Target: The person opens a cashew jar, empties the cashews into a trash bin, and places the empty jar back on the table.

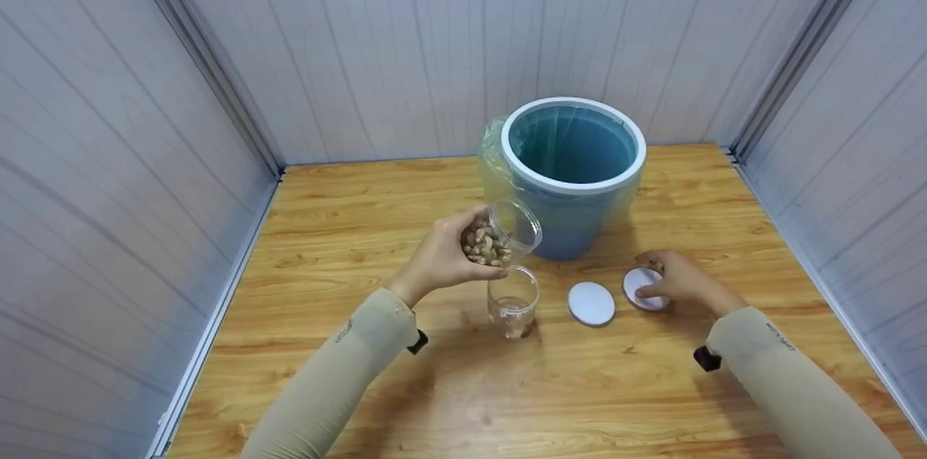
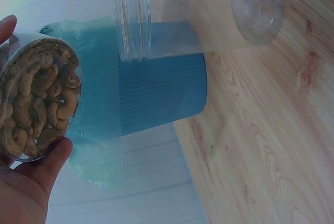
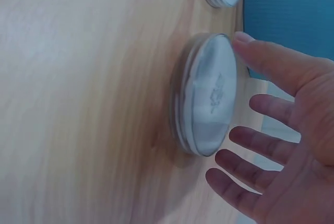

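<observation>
My left hand (image 1: 447,254) grips a clear plastic jar (image 1: 516,221), tilted with its mouth to the right. Cashews (image 2: 39,101) lie inside it toward the base, as the left wrist view shows. Below the tilted mouth, a second clear jar (image 1: 513,303) stands upright on the table with no nuts visible in it. Over on the right, my right hand (image 1: 675,279) hovers at a round white lid (image 3: 211,96), its fingers spread and loosely bent around the lid's edge. Another white lid (image 1: 591,303) lies flat between that one and the upright jar.
Behind the jars stands a blue bin (image 1: 572,224) with a white rim and a greenish plastic liner (image 1: 496,162) hanging over its side. The wood-grain table (image 1: 347,227) meets pale panelled walls (image 1: 376,46) at the back and both sides.
</observation>
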Demonstrator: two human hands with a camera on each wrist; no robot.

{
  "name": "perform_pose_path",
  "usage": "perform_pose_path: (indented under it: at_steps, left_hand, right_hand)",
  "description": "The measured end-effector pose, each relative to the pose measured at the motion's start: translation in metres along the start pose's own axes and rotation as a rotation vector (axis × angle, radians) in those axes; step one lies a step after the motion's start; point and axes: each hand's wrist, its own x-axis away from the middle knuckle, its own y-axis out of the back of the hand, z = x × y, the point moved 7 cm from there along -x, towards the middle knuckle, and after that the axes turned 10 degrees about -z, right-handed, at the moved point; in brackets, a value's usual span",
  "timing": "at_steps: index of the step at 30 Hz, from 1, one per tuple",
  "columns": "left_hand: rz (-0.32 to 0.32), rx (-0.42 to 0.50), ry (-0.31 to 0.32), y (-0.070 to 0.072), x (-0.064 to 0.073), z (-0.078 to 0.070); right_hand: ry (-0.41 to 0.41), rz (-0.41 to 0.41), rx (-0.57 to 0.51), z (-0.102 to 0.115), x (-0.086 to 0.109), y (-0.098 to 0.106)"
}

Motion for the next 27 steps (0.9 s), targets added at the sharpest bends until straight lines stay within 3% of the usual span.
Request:
perform_pose_path:
  at_steps: [8,15,18,27]
  left_hand:
    - [0.0,0.009,-0.016,0.001,0.0,0.001]
    - [-0.013,-0.023,-0.016,0.002,0.0,0.001]
    - [-0.014,-0.025,-0.018,0.002,0.0,0.001]
    - [-0.009,-0.02,-0.017,0.003,0.001,0.002]
  right_hand:
    - [-0.041,-0.069,-0.033,0.002,-0.004,0.013]
    - [0.036,-0.253,-0.055,0.009,-0.006,0.024]
    - [0.034,-0.316,-0.075,0.011,-0.005,0.028]
    - [-0.031,-0.383,-0.163,0.012,-0.003,0.035]
